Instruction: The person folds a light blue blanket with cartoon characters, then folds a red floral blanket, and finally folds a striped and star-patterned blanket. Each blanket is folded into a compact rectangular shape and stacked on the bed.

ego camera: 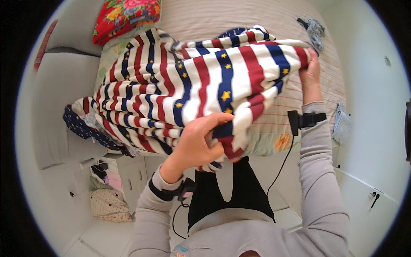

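Observation:
A striped blanket in white, maroon and navy, with yellow stars on the navy bands, lies bunched across the bed in front of me. My right hand grips its far right corner and holds that end raised, with the fabric stretched toward it. My left hand is at the blanket's near edge, thumb and index finger curved apart. The index fingertip rests against the cloth; whether fabric is pinched there is unclear from the blur. A navy, starred underside shows where the blanket is turned over at the left end.
A folded red floral quilt lies at the bed's far left, beside the grey padded headboard. Crumpled grey-blue clothing rests at far right. A bedside cabinet and a patterned cushion are low left. Black cables hang from both wrist straps.

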Demonstrator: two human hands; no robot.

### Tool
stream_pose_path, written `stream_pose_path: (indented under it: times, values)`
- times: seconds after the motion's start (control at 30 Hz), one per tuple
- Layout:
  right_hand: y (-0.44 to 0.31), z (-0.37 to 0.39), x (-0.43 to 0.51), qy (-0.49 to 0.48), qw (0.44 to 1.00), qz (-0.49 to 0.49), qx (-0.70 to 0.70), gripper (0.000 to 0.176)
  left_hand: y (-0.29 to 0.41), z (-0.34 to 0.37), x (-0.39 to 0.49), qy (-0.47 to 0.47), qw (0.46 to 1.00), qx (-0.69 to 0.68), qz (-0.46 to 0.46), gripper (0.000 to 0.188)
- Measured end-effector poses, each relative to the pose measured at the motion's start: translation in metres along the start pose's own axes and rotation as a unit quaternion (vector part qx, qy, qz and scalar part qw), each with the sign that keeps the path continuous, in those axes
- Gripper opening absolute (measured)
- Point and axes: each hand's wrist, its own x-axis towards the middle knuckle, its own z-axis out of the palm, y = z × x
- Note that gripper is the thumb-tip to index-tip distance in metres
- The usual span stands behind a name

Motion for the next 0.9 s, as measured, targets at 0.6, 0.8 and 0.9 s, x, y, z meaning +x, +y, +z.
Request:
stream_pose_path:
  times: [0.6, 0.8, 0.9]
  values:
    - [0.262, -0.025, -0.172, 0.162, 0.852, 0.452, 0.208, 0.058, -0.025, 0.021, -0.055, 0.171, 0.831, -0.507, -0.154, 0.07]
    - [0.097, -0.016, -0.12, 0.114, 0.981, 0.065, -0.145, 0.049, -0.049, 0.006, -0.049, 0.134, 0.876, -0.447, -0.118, 0.054]
    - [-0.017, 0.003, -0.091, 0.081, 0.996, -0.001, -0.038, 0.034, -0.059, 0.031, -0.034, 0.004, 0.933, -0.327, -0.153, 0.052]
